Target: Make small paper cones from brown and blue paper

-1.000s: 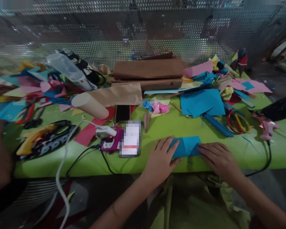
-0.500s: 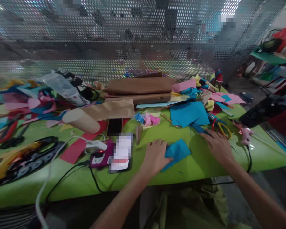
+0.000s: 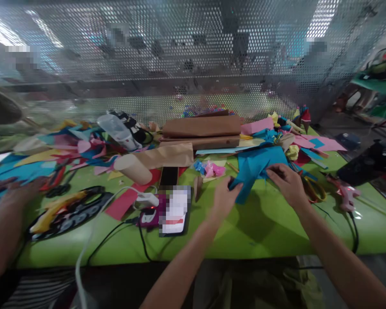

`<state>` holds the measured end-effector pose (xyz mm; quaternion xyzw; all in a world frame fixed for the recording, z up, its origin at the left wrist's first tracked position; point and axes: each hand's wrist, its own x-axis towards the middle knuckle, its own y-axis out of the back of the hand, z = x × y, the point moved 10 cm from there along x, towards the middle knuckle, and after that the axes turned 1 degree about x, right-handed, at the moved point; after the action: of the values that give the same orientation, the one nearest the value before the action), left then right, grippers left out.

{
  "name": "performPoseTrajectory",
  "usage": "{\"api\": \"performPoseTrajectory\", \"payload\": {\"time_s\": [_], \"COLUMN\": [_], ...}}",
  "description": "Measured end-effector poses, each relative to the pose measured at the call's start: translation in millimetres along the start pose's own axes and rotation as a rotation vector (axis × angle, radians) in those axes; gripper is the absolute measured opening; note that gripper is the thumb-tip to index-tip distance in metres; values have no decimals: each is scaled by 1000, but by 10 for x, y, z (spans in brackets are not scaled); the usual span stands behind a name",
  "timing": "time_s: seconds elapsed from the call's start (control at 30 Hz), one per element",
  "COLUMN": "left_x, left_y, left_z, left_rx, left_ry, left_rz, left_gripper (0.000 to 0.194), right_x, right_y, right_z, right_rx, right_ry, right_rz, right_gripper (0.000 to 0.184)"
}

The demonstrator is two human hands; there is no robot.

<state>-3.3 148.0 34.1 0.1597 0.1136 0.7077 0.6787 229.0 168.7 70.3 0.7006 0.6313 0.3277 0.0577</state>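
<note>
A folded blue paper (image 3: 246,182) is raised off the green tabletop, with my left hand (image 3: 224,197) closed on its left end. My right hand (image 3: 287,182) is up to the right of it, thumb and fingers pinched together. A bit of blue shows by those fingertips, but I cannot make out what they hold. Behind both hands lies a larger blue sheet (image 3: 278,155). Yellow-handled scissors (image 3: 317,191) rest on the table just right of my right hand.
A pink glue gun (image 3: 349,197) with a cord lies at the right. Left of my hands are a phone (image 3: 176,214), a purple power block (image 3: 149,216) and a paper tube (image 3: 133,168). Brown paper rolls (image 3: 201,126) lie behind. Another person's hand (image 3: 14,197) reaches in at far left.
My left hand has lifted the blue paper from the table. My right hand has come off the table and closed into a pinch. Another person's hand has appeared at left; the view has shifted left.
</note>
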Motion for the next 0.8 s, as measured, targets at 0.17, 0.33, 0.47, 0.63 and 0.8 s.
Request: {"api": "performPoseTrajectory", "payload": {"time_s": [0.17,0.33,0.47,0.63,0.8], "left_x": [176,204,211,201,212], "left_y": [-213,-535,-688,-706,-658], "left_z": [233,113,-15,-54,-41], "left_rx": [-140,-265,-338,-425,-572], "left_ry": [-105,-112,-112,-111,-48], "left_rz": [98,28,-36,-107,-137], "left_gripper": [8,22,47,59,74], "right_x": [131,68,7,-22,-33], "right_y": [-401,-604,-636,-668,-705], "right_z": [-65,92,202,236,206], "right_rx": [258,353,358,438,527], "right_ry": [-104,-174,-217,-256,-285], "right_rz": [-101,-140,-164,-193,-221], "right_gripper": [42,56,60,56,53]}}
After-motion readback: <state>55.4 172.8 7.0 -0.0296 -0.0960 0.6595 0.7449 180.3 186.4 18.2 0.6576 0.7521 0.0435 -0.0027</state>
